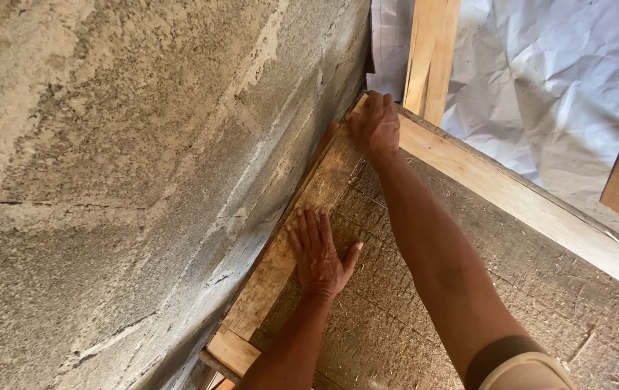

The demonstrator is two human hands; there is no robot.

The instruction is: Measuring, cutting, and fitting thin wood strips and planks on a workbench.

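Here both palms lie flat — left hand (319,254), right hand (376,126) — on the wooden plank (280,267).

The wall (143,166) is rough, matt grey plaster, pitted and cracked. The wooden plank (280,267) along its foot looks worn and scuffed, the wooden frame (511,195) paler and smoother. The coarse board (526,289) appears fibrous and matt. The white sheet (555,79) is crinkled, like paper or plastic.

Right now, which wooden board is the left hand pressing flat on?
The board along the wall, under the left hand; the paler frame board runs crosswise, untouched by it.
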